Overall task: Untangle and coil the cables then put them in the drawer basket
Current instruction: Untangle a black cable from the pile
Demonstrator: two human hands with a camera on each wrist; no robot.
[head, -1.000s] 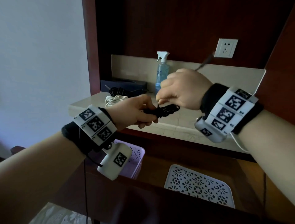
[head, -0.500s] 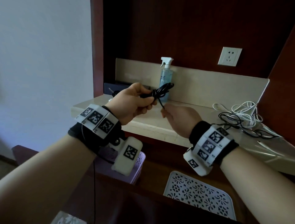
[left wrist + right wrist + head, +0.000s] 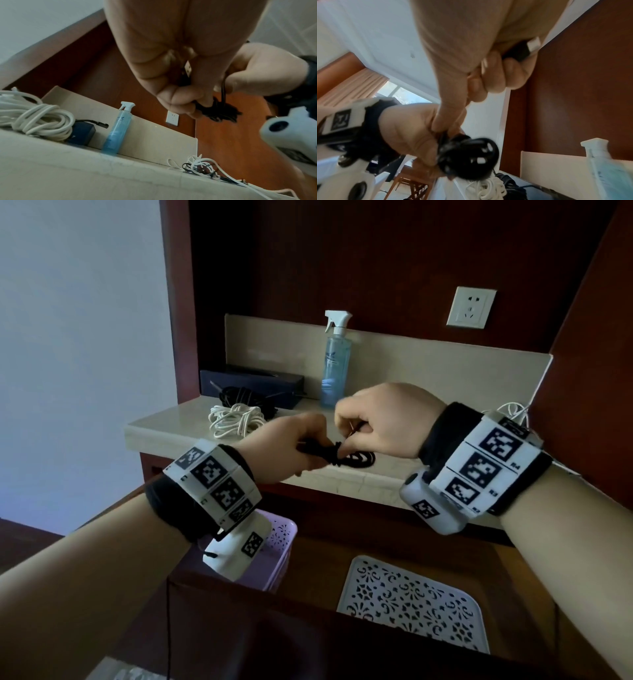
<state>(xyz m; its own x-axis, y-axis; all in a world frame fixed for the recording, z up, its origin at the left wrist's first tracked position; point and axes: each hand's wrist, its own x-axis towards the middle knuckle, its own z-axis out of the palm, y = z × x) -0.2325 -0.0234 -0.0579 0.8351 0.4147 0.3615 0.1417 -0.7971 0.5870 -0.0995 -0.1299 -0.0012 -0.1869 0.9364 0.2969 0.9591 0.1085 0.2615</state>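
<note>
The black cable (image 3: pixel 346 458), wound into a small bundle of loops, sits between the two hands above the front edge of the stone counter (image 3: pixel 164 426). The left hand (image 3: pixel 284 448) grips one end of the bundle, fingers curled tightly round the gathered strands; in the left wrist view a metal USB plug (image 3: pixel 188 68) lies inside that fist, against the palm side of the fingers. The right hand (image 3: pixel 383 419) pinches a strand of the same cable just beside the left fingertips, thumb and forefinger narrow on it, the other fingers curled in; in the right wrist view they are closed over a black plug with a pale tip (image 3: pixel 524 49). The free loops hang out past the left fingertips, below the right thumb.

Beyond the left knuckles a coiled white cable (image 3: pixel 234 419) lies on the counter, touching a coiled dark cable (image 3: pixel 245 398) behind it, next to a dark box (image 3: pixel 253 383) against the back wall. A blue spray bottle (image 3: pixel 335 361) stands upright beyond the fingers of both hands. Behind the right wrist, a loose tangle of white and black cables (image 3: pixel 202 169) lies on the counter. A wall socket (image 3: pixel 471 307) is above the right hand. Below the left wrist is a lilac basket (image 3: pixel 281 546); below the right wrist, a white perforated basket (image 3: pixel 411 604) in the open drawer
</note>
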